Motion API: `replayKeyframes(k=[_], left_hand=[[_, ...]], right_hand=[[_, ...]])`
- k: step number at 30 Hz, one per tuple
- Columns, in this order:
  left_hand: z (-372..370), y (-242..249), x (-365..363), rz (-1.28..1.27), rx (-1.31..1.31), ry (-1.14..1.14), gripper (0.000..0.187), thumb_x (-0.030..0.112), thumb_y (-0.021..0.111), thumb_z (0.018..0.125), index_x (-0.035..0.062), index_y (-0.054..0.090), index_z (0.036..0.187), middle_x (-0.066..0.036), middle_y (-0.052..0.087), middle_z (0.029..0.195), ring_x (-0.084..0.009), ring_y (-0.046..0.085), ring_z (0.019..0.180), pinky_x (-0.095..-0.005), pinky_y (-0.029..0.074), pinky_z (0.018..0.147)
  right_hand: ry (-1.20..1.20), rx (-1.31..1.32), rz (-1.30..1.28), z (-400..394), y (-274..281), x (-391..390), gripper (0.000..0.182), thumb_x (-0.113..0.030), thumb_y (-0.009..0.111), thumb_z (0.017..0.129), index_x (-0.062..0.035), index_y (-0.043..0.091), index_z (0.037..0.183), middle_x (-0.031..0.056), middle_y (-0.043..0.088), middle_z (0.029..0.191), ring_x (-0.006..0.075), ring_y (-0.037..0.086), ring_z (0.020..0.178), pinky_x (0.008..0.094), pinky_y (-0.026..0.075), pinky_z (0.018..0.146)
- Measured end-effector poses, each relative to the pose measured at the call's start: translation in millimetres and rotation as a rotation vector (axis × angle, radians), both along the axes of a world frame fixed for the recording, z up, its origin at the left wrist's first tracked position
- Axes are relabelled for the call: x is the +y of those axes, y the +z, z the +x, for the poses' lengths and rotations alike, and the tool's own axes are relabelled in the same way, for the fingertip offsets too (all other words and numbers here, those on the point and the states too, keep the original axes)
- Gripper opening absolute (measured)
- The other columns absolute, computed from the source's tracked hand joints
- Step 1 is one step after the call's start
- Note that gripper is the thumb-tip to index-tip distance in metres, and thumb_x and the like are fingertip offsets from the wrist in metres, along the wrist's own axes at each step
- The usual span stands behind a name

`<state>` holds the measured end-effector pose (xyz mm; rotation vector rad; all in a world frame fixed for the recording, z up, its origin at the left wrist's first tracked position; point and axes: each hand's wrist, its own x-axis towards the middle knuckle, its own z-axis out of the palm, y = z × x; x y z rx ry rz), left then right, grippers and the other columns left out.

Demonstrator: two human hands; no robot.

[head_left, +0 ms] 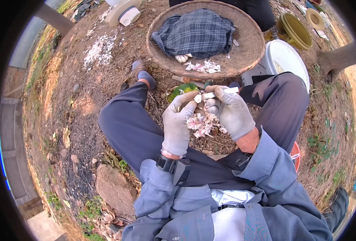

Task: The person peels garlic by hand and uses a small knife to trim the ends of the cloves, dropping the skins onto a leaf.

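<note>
My left hand (175, 127), in a pale work glove, pinches a garlic clove (198, 98) between thumb and fingers. Closed around a slim white-handled tool (222, 92) is my gloved right hand (236, 119); the tool's inner end meets the clove, and I cannot make out a blade. Both hands are close together above my crossed legs. Below them, a heap of pinkish-white garlic skins (202, 124) lies on the ground between my legs. A green and yellow object (181, 91) shows just behind the left fingers, partly hidden.
Ahead stands a wide woven basket (248, 60) with a dark checked cloth (198, 32), garlic bulbs (182, 58) and skins (204, 67). Right of it are a white bucket (271, 60) and a yellowish bucket (284, 30). A stone (114, 188) lies at lower left; someone's dark-clothed legs (258, 12) are behind the basket.
</note>
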<state>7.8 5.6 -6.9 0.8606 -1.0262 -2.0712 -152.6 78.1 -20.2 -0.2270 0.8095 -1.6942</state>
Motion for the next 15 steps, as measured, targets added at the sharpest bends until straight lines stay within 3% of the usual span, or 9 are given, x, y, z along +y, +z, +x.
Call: replayKeyframes(k=[7,11,13,15], left_hand=[[-3.8,8.4,4.2,-0.233,-0.261,-0.06,0.032,0.002,0.065,0.101,-0.007,0.063,0.132,-0.008,0.072,0.104,-0.0102,0.068,0.084,-0.0231,0.054,0.073],[-3.3,7.1,2.8,-0.166,-0.207,-0.015,0.029,0.003,0.065,0.101,-0.0066,0.063,0.129,-0.008,0.073,0.104,-0.0102,0.068,0.083,-0.0232,0.055,0.072],[-0.7,1.1,0.7,-0.075,-0.106,0.014,0.028,0.003,0.07,0.098,-0.006,0.067,0.124,-0.009,0.074,0.11,-0.0104,0.07,0.091,-0.0239,0.058,0.079],[0.1,1.2,1.1,-0.027,-0.081,0.018,0.026,0.004,0.068,0.1,-0.0056,0.067,0.123,-0.008,0.074,0.107,-0.0093,0.069,0.088,-0.0229,0.057,0.076]], right_hand=[[0.005,0.048,0.013,-1.0,-4.4,1.7,0.035,-0.022,0.06,0.109,0.0095,0.064,0.122,0.0115,0.072,0.099,0.012,0.067,0.075,0.0246,0.055,0.066],[0.005,0.047,0.026,2.1,-2.8,2.0,0.035,-0.022,0.06,0.109,0.0091,0.064,0.122,0.0094,0.07,0.096,0.0108,0.065,0.074,0.0244,0.053,0.064],[-0.002,0.06,0.027,3.2,0.0,2.2,0.034,-0.022,0.06,0.109,0.0089,0.064,0.122,0.0088,0.07,0.095,0.0106,0.065,0.073,0.0245,0.053,0.064],[-0.008,0.033,0.048,4.1,2.3,2.4,0.033,-0.021,0.059,0.109,0.0085,0.065,0.122,0.0081,0.069,0.093,0.0102,0.063,0.072,0.0244,0.052,0.063]])
